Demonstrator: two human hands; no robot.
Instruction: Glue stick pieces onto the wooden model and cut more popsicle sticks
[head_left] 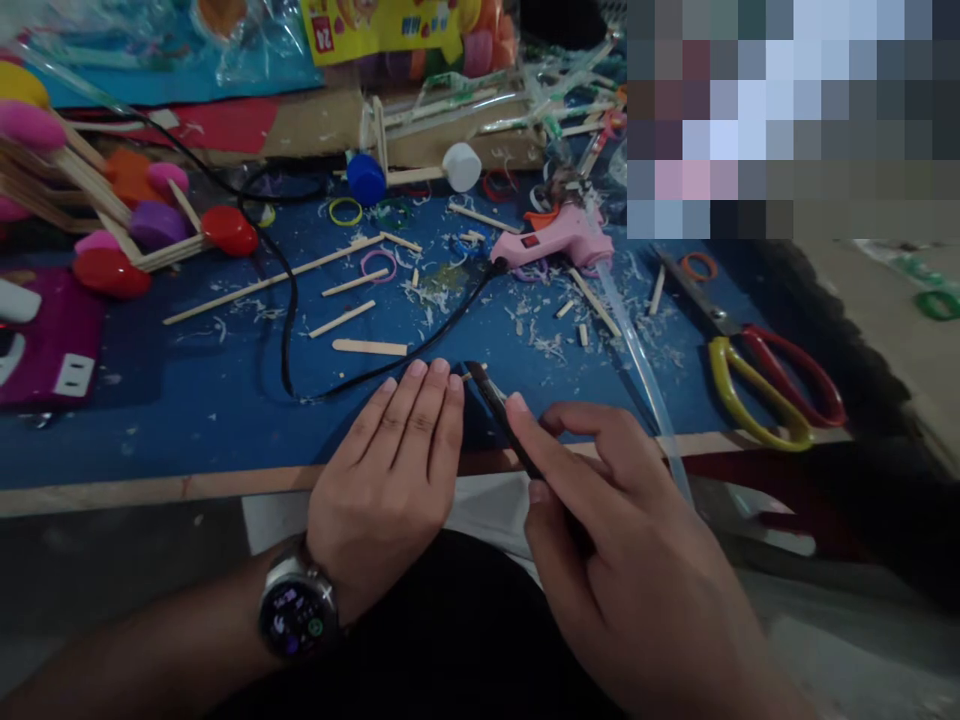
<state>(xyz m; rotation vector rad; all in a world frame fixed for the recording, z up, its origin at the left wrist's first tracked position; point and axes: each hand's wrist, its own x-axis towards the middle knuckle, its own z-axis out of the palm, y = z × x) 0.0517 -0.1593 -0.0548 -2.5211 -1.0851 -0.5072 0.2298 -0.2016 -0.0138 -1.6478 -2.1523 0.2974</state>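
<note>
My left hand (405, 450), with a watch (296, 610) on its wrist, lies flat on the blue tabletop (225, 410), fingers straight and side by side. A short bit of thin wooden stick (474, 372) pokes out past its fingertips; the rest of that stick is hidden. Just to the right, my right hand (615, 500) grips a black cutter knife (499, 405), index finger stretched along its top. The knife's tip is close to the stick's end; whether they touch I cannot tell.
A pink glue gun (559, 238) and its black cord (289, 320) lie ahead, among cut sticks (341, 318) and shavings. Scissors (761, 370) rest at the right. Stick models with bottle-cap wheels (230, 231) and a purple device (56, 340) stand at the left.
</note>
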